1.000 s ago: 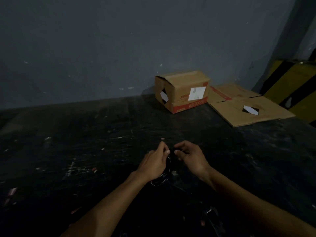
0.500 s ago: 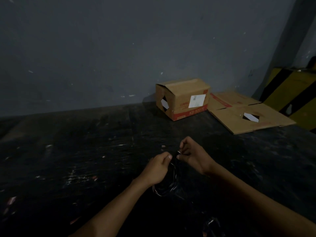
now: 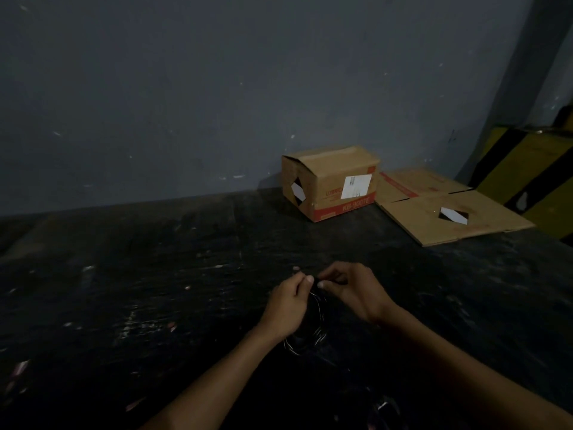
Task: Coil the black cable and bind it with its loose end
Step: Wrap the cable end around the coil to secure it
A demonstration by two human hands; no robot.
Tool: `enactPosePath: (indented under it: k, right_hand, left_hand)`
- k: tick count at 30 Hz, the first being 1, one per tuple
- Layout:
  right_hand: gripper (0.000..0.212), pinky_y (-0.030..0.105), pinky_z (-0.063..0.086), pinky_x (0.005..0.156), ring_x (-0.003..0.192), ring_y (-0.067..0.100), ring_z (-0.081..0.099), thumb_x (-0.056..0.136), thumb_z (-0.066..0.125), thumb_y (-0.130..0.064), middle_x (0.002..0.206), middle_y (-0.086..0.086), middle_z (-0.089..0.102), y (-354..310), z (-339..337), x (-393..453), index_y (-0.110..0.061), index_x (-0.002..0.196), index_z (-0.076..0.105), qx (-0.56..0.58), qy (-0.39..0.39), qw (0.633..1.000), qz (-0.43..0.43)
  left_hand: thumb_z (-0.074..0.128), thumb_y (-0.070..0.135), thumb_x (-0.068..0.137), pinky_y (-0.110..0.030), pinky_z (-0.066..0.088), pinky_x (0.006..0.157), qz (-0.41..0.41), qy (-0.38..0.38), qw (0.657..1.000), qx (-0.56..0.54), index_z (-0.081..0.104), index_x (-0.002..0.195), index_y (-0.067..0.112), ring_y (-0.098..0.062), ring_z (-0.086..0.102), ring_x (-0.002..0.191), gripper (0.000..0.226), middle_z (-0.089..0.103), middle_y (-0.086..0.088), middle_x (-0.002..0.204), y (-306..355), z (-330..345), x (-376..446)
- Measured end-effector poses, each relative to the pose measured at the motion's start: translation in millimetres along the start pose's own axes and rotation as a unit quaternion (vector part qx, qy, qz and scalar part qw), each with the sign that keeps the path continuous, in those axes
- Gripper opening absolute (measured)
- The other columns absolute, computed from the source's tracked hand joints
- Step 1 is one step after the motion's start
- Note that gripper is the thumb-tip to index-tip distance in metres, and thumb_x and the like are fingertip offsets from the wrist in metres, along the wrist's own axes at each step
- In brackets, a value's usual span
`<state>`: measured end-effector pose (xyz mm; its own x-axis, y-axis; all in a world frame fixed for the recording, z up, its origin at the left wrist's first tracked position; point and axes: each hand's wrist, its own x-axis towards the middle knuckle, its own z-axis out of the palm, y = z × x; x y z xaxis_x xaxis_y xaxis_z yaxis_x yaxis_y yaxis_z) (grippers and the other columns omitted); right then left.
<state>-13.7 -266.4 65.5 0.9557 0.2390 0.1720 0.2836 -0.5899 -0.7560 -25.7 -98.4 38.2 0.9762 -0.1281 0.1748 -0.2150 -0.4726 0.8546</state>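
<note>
- The left hand (image 3: 286, 308) pinches the top of the black cable (image 3: 313, 330) coil, grip closed, above the tabletop (image 3: 155, 290) near its front edge.
- The right hand (image 3: 350, 290) pinches beside it, presumably the loose end.
- Risk: a slackened pinch lets loops spring apart in dim light.

Two bare forearms, no sleeves, short fingernails

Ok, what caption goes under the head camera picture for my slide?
Two hands, left and right, pinch a coiled black cable over a dark table, cardboard box behind.
</note>
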Motion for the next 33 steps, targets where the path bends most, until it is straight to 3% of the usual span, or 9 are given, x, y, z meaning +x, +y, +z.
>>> enactPosePath:
  k: [3, 8, 15, 18, 20, 22, 26, 30, 33]
  right_hand:
    - [0.016, 0.011, 0.047, 0.072, 0.084, -0.009, 0.063, 0.085, 0.07, -0.021, 0.085, -0.021, 0.069, -6, -2, -1, -0.036, 0.084, 0.069, -0.017, 0.0, 0.999, -0.03]
    - [0.018, -0.001, 0.041, 0.075, 0.084, -0.016, 0.058, 0.088, 0.066, -0.024, 0.093, -0.025, 0.064, -10, -8, -1, -0.028, 0.104, 0.073, -0.045, -0.051, 0.997, -0.047]
    - [0.008, 0.013, 0.047, 0.069, 0.081, -0.004, 0.064, 0.081, 0.072, -0.021, 0.084, -0.012, 0.07, -12, -1, 1, -0.028, 0.081, 0.067, -0.027, -0.038, 0.999, -0.008]
    - [0.004, 0.016, 0.048, 0.07, 0.081, -0.001, 0.064, 0.083, 0.069, -0.018, 0.083, -0.011, 0.069, -13, 0, 2, -0.022, 0.082, 0.068, -0.023, -0.046, 0.999, 0.004]
    - [0.007, 0.018, 0.045, 0.072, 0.083, -0.001, 0.06, 0.086, 0.065, -0.014, 0.087, -0.011, 0.064, -14, 2, 2, -0.02, 0.085, 0.067, -0.043, -0.056, 0.997, -0.011]
    - [0.008, 0.011, 0.04, 0.07, 0.084, -0.005, 0.054, 0.088, 0.061, -0.012, 0.091, -0.01, 0.055, -18, 3, 2, -0.019, 0.087, 0.064, -0.062, -0.032, 0.997, -0.042]
    - [0.018, 0.016, 0.041, 0.068, 0.084, 0.001, 0.052, 0.09, 0.055, -0.007, 0.091, -0.008, 0.053, -32, 1, -1, -0.025, 0.087, 0.053, -0.031, -0.007, 0.994, -0.1]
    - [0.007, 0.03, 0.05, 0.066, 0.078, 0.015, 0.063, 0.095, 0.052, -0.014, 0.092, 0.005, 0.062, -35, 17, -9, -0.021, 0.094, 0.051, 0.159, -0.048, 0.986, 0.003]
    - [0.012, 0.031, 0.055, 0.065, 0.071, 0.02, 0.064, 0.093, 0.058, -0.022, 0.085, 0.008, 0.062, -40, 32, -7, -0.011, 0.098, 0.058, 0.377, -0.005, 0.91, 0.175]
  left_hand:
    - [0.04, 0.037, 0.101, -0.035, 0.039, 0.064, -0.027, -0.006, 0.999, -0.017, 0.059, 0.083, 0.01, -0.013, 0.048, 0.063, 0.038, 0.05, -0.001, 0.067, 1, 1, 3]
    - [0.044, 0.035, 0.1, -0.032, 0.042, 0.066, -0.041, -0.004, 0.998, -0.05, 0.065, 0.085, 0.01, -0.011, 0.053, 0.067, 0.037, 0.058, -0.001, 0.072, 1, -2, 5]
    - [0.046, 0.039, 0.099, -0.031, 0.038, 0.062, -0.063, 0.017, 0.996, -0.053, 0.07, 0.087, 0.009, -0.013, 0.053, 0.065, 0.04, 0.061, -0.007, 0.07, 2, 2, 2]
    - [0.049, 0.033, 0.098, -0.029, 0.033, 0.054, -0.054, 0.025, 0.997, -0.05, 0.065, 0.072, 0.013, -0.007, 0.044, 0.054, 0.037, 0.05, 0.001, 0.058, 3, 2, 1]
    - [0.051, 0.026, 0.098, -0.028, 0.028, 0.049, -0.063, 0.035, 0.996, -0.057, 0.054, 0.06, 0.018, -0.006, 0.035, 0.047, 0.039, 0.041, 0.005, 0.052, 2, 1, 3]
    - [0.052, 0.02, 0.097, -0.025, 0.025, 0.044, -0.091, 0.045, 0.993, -0.067, 0.048, 0.055, 0.02, -0.004, 0.032, 0.042, 0.042, 0.038, 0.006, 0.049, -1, -1, 7]
    - [0.051, 0.016, 0.097, -0.025, 0.026, 0.043, -0.142, 0.081, 0.984, -0.07, 0.049, 0.058, 0.017, -0.006, 0.034, 0.042, 0.039, 0.04, 0.005, 0.049, -10, -10, 15]
    - [0.049, 0.03, 0.098, -0.027, 0.03, 0.048, -0.12, 0.12, 0.985, -0.036, 0.049, 0.056, 0.019, -0.01, 0.04, 0.046, 0.043, 0.044, 0.005, 0.049, -11, -18, 18]
    - [0.046, 0.034, 0.098, -0.03, 0.038, 0.051, -0.066, 0.147, 0.986, 0.031, 0.052, 0.061, 0.021, -0.012, 0.05, 0.051, 0.039, 0.054, 0.005, 0.055, -7, -19, 14]
